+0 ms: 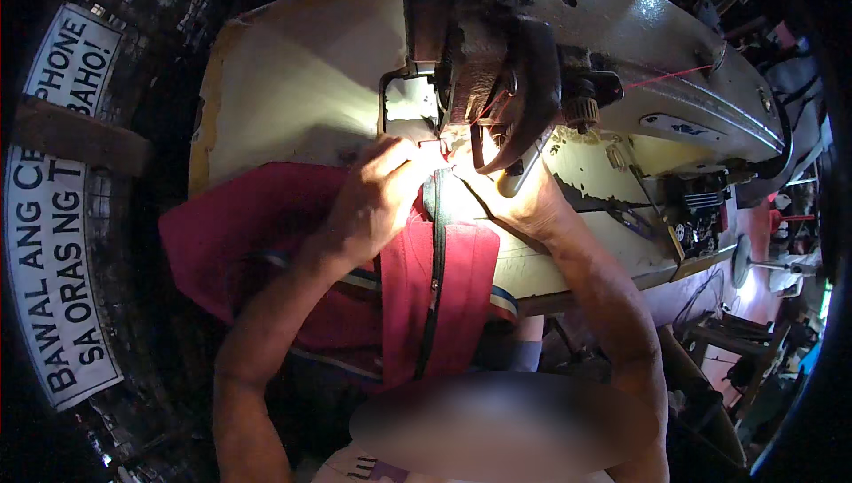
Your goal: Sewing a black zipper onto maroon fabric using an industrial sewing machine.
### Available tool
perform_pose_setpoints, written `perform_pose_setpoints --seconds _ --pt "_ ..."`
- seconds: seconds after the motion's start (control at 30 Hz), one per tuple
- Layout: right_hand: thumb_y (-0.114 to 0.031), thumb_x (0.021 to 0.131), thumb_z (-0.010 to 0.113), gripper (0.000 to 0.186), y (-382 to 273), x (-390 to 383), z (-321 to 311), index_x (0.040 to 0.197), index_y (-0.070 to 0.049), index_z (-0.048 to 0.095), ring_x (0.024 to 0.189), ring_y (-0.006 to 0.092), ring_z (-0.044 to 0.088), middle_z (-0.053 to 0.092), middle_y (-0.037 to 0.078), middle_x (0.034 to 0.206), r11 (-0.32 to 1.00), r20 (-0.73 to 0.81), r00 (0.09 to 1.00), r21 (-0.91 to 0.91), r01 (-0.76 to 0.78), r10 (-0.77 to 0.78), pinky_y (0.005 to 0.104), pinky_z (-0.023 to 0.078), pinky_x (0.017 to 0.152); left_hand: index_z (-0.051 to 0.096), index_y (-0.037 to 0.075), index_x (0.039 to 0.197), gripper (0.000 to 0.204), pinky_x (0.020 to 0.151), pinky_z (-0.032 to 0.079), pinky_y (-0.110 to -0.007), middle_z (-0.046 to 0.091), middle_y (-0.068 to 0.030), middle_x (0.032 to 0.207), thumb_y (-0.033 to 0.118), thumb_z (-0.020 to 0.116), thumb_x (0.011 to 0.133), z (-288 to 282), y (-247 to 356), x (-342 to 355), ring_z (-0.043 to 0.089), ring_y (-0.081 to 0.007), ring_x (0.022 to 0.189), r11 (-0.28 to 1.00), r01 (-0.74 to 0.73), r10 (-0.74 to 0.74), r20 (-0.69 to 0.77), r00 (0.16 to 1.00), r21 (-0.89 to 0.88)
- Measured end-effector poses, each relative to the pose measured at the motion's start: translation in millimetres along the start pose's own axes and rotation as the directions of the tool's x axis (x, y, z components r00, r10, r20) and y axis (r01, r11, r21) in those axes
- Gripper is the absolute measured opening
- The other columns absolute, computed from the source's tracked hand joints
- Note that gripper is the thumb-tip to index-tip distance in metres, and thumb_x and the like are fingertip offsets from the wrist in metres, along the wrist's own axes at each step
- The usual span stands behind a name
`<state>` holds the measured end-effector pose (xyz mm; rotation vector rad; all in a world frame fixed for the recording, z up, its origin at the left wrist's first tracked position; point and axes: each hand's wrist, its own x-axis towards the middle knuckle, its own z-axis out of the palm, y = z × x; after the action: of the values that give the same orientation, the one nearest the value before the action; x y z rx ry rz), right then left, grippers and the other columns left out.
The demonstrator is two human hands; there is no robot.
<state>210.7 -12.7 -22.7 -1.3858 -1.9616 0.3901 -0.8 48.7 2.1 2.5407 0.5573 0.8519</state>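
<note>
A sewing machine (424, 12) stands over the pale worktop (293, 83), its lamp lighting the needle area, with red thread running to it. My left hand (377, 190), fingers curled, grips the red fabric piece (222, 243) just left of the presser foot. Down the front of the fabric runs a dark zipper (437, 279) between two red bands, its top end at the needle area. My right hand (519, 203) is at the right of that top end, under the machine head; its fingertips are mostly hidden and lost in glare.
Printed signs (53, 279) hang on a mesh panel at the left beside a wooden bar (89, 137). Small tools (635, 217) and a black tray of parts (692, 217) lie on the worktop's right. A fan (745, 261) and cluttered furniture stand beyond.
</note>
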Motion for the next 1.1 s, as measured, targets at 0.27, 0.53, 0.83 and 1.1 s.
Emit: perform_pose_setpoints --seconds 0.27,0.53,0.83,1.1 --pt "-0.006 0.090 0.062 0.014 7.5 -4.4 2.2 0.102 0.001 0.062 0.089 0.0299 0.063 0.063 0.015 0.096 0.932 0.168 0.983 -0.341 0.122 -0.067 0.0419 0.050 0.074 0.065 -0.001 0.097 0.021 0.083 0.052 -0.037 0.061 -0.0128 0.096 -0.005 0.062 0.077 0.1 -2.6 6.0 0.061 -0.0293 0.095 0.998 -0.016 0.016 0.002 1.000 -0.056" --pt "-0.003 0.083 0.068 0.020 -12.6 3.3 -2.7 0.103 -0.006 0.065 0.085 0.0302 0.062 0.063 0.014 0.096 0.947 -0.069 0.966 -0.223 0.230 -0.251 0.0428 0.050 0.073 0.064 -0.001 0.095 0.020 0.084 0.052 -0.036 0.061 -0.0111 0.100 0.000 0.062 0.074 8.0 1.3 3.5 0.061 -0.0266 0.097 0.958 -0.127 0.129 0.009 0.992 0.258" --pt "-0.003 0.081 0.067 0.039 -9.7 -18.2 -4.6 0.119 -0.011 0.067 0.088 0.0315 0.064 0.066 0.013 0.096 0.950 0.015 0.981 -0.248 0.190 -0.192 0.0428 0.051 0.075 0.065 -0.001 0.099 0.023 0.088 0.052 -0.037 0.063 -0.0123 0.099 0.001 0.063 0.076 0.3 -2.0 5.5 0.062 -0.0288 0.098 0.978 -0.153 0.151 0.022 0.988 0.140" --pt "0.003 0.076 0.069 0.040 -14.4 -19.3 -2.9 0.114 -0.007 0.068 0.099 0.0303 0.065 0.068 0.013 0.105 0.969 -0.003 0.990 -0.203 0.138 -0.141 0.0424 0.051 0.088 0.066 -0.001 0.099 0.022 0.087 0.053 -0.037 0.063 -0.0116 0.100 0.004 0.061 0.078 -3.1 -8.0 4.2 0.062 -0.0277 0.099 0.979 -0.167 0.163 0.043 0.986 0.121"
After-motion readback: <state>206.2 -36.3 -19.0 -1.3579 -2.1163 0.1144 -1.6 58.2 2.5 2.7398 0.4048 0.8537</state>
